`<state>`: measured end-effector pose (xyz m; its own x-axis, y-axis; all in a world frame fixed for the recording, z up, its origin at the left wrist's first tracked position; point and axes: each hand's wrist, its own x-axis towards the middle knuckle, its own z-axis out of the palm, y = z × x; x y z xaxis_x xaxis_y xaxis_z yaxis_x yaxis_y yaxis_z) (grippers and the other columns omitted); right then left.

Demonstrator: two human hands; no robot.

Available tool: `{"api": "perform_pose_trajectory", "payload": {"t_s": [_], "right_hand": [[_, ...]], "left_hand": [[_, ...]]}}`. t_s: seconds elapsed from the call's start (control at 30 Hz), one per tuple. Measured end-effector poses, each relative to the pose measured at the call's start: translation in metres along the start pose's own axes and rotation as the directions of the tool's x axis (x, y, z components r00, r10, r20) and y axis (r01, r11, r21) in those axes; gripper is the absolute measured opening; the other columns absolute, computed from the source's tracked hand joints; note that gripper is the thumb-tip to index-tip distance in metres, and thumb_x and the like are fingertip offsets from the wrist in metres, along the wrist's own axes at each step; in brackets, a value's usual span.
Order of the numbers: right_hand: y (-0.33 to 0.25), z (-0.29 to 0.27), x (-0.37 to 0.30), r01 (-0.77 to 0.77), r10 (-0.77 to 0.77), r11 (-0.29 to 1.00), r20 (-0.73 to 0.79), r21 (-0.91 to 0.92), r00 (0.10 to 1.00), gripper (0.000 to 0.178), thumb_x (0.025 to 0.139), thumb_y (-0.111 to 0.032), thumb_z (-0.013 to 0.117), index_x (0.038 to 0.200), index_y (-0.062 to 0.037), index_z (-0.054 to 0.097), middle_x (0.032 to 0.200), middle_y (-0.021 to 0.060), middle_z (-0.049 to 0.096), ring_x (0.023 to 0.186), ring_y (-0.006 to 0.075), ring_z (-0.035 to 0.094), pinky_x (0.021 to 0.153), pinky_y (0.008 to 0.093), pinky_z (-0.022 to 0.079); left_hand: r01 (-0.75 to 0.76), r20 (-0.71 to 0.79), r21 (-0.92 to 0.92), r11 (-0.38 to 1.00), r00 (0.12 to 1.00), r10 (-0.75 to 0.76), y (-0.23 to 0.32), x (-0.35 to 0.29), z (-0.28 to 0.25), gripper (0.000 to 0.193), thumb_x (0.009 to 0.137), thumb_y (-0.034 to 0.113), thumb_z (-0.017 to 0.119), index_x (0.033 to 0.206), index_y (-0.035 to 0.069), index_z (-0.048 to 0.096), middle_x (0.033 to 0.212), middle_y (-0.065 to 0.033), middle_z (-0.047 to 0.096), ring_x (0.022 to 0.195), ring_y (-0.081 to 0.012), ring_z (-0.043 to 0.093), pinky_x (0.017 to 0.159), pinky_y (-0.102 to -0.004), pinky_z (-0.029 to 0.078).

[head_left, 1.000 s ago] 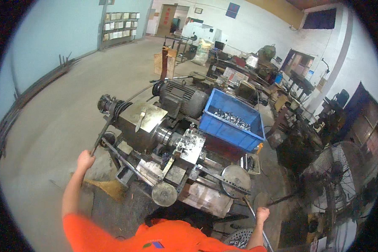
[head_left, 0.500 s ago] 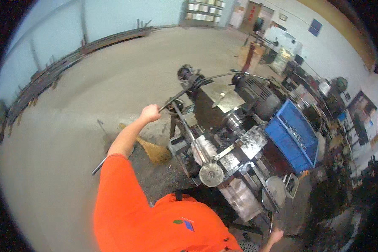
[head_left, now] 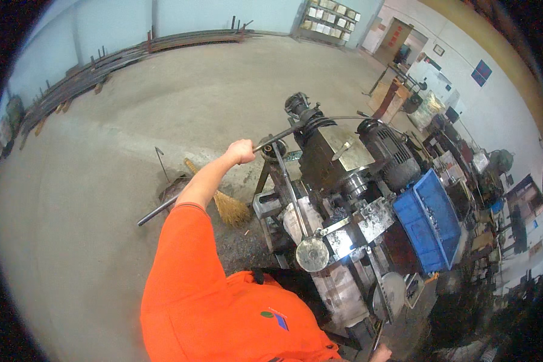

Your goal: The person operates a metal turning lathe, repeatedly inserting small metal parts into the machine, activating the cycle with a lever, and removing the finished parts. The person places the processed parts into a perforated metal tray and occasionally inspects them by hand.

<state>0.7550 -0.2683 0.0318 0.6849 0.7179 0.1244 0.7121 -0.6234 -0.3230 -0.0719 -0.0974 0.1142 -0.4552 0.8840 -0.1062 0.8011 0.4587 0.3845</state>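
My left hand point(head_left: 242, 151) is closed round a long dark metal bar point(head_left: 158, 209), which slants from the lower left up to the machine's far end. The machine point(head_left: 308, 158) is greasy, with a round knob-like disc point(head_left: 312, 254) near me and a long metal lever point(head_left: 291, 190) rising from it. At the bottom edge my right hand point(head_left: 381, 353) is partly cut off, its fingers closed on the end of a thin lever handle point(head_left: 377, 335). A flat tool point(head_left: 342, 151) lies on the machine's top plate.
Beside the machine sits a blue crate point(head_left: 425, 222) with small metal pieces in it; behind it is a dark motor point(head_left: 392, 154). A straw broom point(head_left: 230, 208) and a dustpan point(head_left: 172, 188) are on the floor at left. Long metal stock point(head_left: 145, 51) lies along the far wall.
The view has turned, so the machine and room sit farther right in the picture. My left hand is still on the bar and my right hand still low at the lever handle.
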Motion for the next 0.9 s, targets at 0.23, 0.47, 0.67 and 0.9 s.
{"api": "perform_pose_trajectory", "payload": {"t_s": [0.23,0.47,0.67,0.9], "right_hand": [[0.046,0.037,0.025,0.327,-0.355,0.918,-0.092,-0.226,0.930,0.023,0.075,-0.032,0.052,0.076,-0.0139,0.067,0.064,0.0163,0.056,0.058,0.0326,0.054,0.051,0.0444,0.045],[0.063,0.042,0.046,0.262,-0.300,0.931,-0.123,-0.255,0.946,0.028,0.069,-0.026,0.056,0.065,0.0015,0.060,0.071,0.0218,0.056,0.072,0.0416,0.054,0.065,0.0488,0.042],[0.065,0.049,0.024,0.119,-0.120,0.993,-0.128,-0.012,0.985,0.025,0.064,-0.022,0.056,0.071,0.0025,0.059,0.075,0.0182,0.057,0.074,0.0393,0.053,0.066,0.0451,0.042],[-0.034,-0.016,-0.004,-0.101,0.103,0.987,-0.007,0.128,0.995,0.030,0.056,-0.019,0.051,0.076,-0.0029,0.067,0.072,0.0198,0.062,0.074,0.0354,0.061,0.070,0.0376,0.048]], "left_hand": [[-0.023,-0.089,0.101,0.995,0.996,0.032,-0.015,0.011,0.015,0.023,0.064,0.016,0.051,0.077,0.002,0.063,0.073,-0.0178,0.063,0.071,-0.0317,0.062,0.065,-0.0415,0.050],[0.014,0.106,-0.101,0.995,0.994,-0.004,-0.009,0.021,0.019,0.020,0.064,0.012,0.047,0.059,-0.003,0.059,0.057,-0.0136,0.060,0.049,-0.0219,0.060,0.053,-0.0360,0.050],[-0.094,0.096,0.049,0.994,0.991,0.089,-0.002,0.037,0.022,0.027,0.067,0.021,0.051,0.074,-0.003,0.060,0.069,-0.0236,0.059,0.068,-0.0343,0.061,0.061,-0.0419,0.048],[0.084,-0.145,0.337,0.938,0.989,-0.036,0.004,0.008,0.009,0.028,0.073,0.022,0.055,0.093,0.003,0.059,0.095,-0.0194,0.059,0.092,-0.0353,0.055,0.079,-0.0415,0.044]]}}
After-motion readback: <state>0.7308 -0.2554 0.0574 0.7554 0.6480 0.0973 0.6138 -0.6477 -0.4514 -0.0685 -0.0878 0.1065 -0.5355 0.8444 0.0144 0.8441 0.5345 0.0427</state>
